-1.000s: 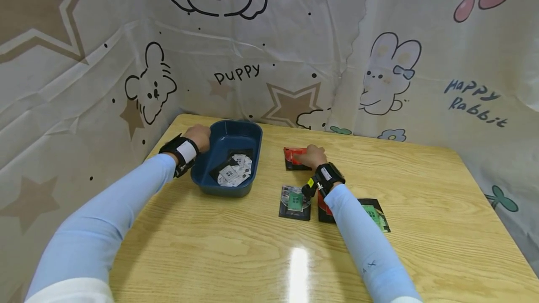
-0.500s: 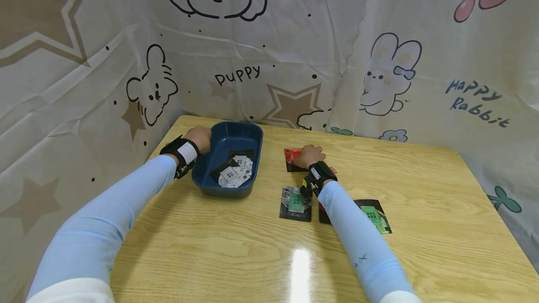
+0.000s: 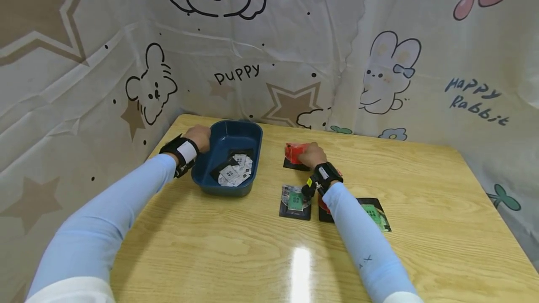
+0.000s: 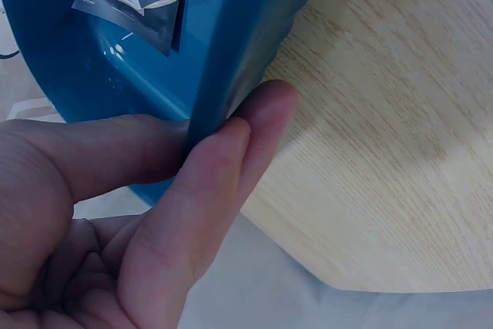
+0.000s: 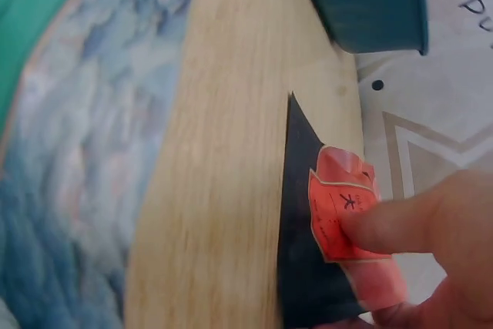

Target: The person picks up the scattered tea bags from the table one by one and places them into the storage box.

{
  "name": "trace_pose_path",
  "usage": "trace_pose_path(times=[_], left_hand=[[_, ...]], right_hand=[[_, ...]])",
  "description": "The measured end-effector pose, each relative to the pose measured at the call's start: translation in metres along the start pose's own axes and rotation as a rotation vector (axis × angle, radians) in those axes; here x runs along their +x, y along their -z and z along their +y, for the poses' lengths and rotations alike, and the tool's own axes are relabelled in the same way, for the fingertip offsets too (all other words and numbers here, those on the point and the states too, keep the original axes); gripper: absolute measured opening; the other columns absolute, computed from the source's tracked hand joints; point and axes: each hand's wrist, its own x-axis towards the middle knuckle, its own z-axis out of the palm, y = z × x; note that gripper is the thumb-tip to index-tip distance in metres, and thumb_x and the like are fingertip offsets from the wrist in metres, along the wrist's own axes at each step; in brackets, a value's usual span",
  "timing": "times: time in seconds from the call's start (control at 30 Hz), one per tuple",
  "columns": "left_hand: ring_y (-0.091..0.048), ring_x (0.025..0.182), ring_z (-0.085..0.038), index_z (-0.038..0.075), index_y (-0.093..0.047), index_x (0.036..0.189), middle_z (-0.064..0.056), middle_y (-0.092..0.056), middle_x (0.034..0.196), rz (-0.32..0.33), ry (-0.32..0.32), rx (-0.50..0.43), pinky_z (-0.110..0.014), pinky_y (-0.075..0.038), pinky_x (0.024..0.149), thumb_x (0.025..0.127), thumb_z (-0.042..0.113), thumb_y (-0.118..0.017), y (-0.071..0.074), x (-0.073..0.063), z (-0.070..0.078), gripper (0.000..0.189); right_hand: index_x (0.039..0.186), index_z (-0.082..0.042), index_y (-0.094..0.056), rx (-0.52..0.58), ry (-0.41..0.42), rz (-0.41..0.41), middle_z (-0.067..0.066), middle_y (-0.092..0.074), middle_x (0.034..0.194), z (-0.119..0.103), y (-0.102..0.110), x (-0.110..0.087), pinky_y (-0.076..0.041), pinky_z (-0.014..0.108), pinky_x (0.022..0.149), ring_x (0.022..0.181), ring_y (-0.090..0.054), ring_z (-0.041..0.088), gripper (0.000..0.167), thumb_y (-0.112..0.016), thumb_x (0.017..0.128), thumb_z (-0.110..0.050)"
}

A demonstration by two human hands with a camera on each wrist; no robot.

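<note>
Packet (image 3: 293,154) clamped in the right grip (image 3: 314,155) projects left from it, toward the tub (image 3: 223,191) the left grip (image 3: 200,138) pinches.

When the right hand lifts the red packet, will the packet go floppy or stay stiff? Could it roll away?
The red packet will probably bend a bit, since its front looks wrinkled. It's likely light, because it looks thin and the right hand pinches it at one side. It probably wouldn't roll, as it's flattish, not round.
</note>
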Motion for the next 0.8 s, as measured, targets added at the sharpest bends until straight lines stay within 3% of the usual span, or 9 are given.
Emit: trace_pose_path(times=[0.1, 0.27, 0.53, 0.8], left_hand=[[-0.053, 0.075, -0.027, -0.006, -0.060, 0.093, -0.015, -0.058, 0.085, 0.019, -0.009, 0.004, -0.036, -0.045, 0.066, 0.087, -0.007, -0.056, 0.002, -0.001, 0.001, 0.007], [-0.053, 0.075, -0.027, -0.007, -0.060, 0.093, -0.016, -0.058, 0.086, 0.035, -0.022, 0.005, -0.037, -0.045, 0.067, 0.087, -0.007, -0.056, 0.002, -0.001, 0.000, 0.008], [-0.051, 0.070, -0.026, -0.007, -0.060, 0.089, -0.013, -0.053, 0.078, 0.026, -0.023, -0.001, -0.034, -0.042, 0.061, 0.086, -0.008, -0.056, 0.000, -0.001, 0.001, 0.006], [-0.051, 0.070, -0.026, -0.005, -0.060, 0.086, -0.012, -0.054, 0.078, 0.017, -0.022, 0.023, -0.034, -0.043, 0.061, 0.086, -0.008, -0.056, -0.001, 0.002, 0.001, 0.004]], right_hand=[[0.120, 0.008, -0.057, 0.112, 0.055, 0.047, 0.023, -0.064, 0.110, 0.005, 0.004, 0.001, -0.049, 0.038, 0.075, 0.088, -0.061, 0.032, 0.038, -0.062, 0.088, -0.012], [0.121, 0.007, -0.056, 0.231, 0.066, 0.109, 0.024, -0.062, 0.115, 0.014, 0.005, 0.002, -0.049, 0.041, 0.086, 0.101, -0.060, 0.035, 0.037, -0.065, 0.089, -0.009], [0.114, 0.007, -0.064, 0.280, 0.042, 0.134, 0.021, -0.067, 0.106, 0.024, 0.000, 0.000, -0.045, 0.029, 0.066, 0.080, -0.057, 0.023, 0.031, -0.068, 0.090, -0.012], [0.114, 0.008, -0.065, 0.330, 0.042, 0.115, 0.020, -0.066, 0.104, 0.022, 0.006, -0.007, -0.041, 0.024, 0.062, 0.076, -0.054, 0.020, 0.029, -0.066, 0.091, -0.010]])
